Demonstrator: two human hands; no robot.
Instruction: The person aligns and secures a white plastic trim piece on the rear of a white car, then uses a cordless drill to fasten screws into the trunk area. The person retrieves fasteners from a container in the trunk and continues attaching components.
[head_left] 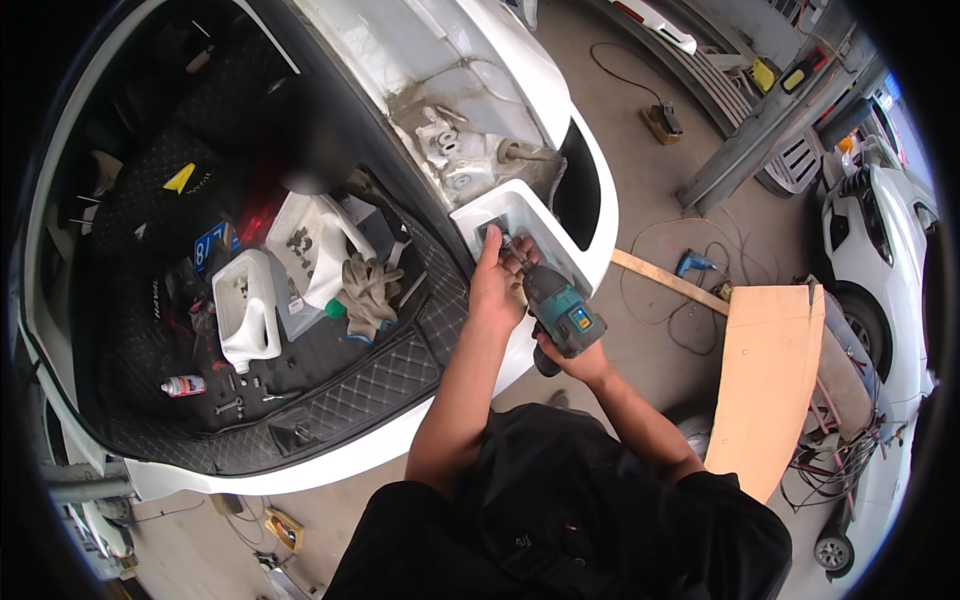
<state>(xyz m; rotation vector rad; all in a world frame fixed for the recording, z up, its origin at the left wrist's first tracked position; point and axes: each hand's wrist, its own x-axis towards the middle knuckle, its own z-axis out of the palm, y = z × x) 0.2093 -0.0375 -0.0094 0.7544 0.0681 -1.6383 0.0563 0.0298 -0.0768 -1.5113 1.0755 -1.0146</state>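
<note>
A teal and black cordless impact driver (562, 308) points up and left into a white recess (545, 225) at the corner of a car's rear body. My right hand (575, 358) is closed round its handle, mostly hidden beneath the tool body. My left hand (497, 288) is at the front of the driver, thumb raised and fingers curled about the bit. The tip of the bit lies beside the left fingertips inside the recess. Whatever fastener it meets there is too small to make out.
To the left, the open boot holds cut white plastic jugs (247, 310) with small parts, grey work gloves (370, 290), a spray can (183, 386) and loose fasteners. Right of me stand a cardboard sheet (768, 385) and a metal post (760, 130). Cables and a blue power tool (695, 263) lie on the floor.
</note>
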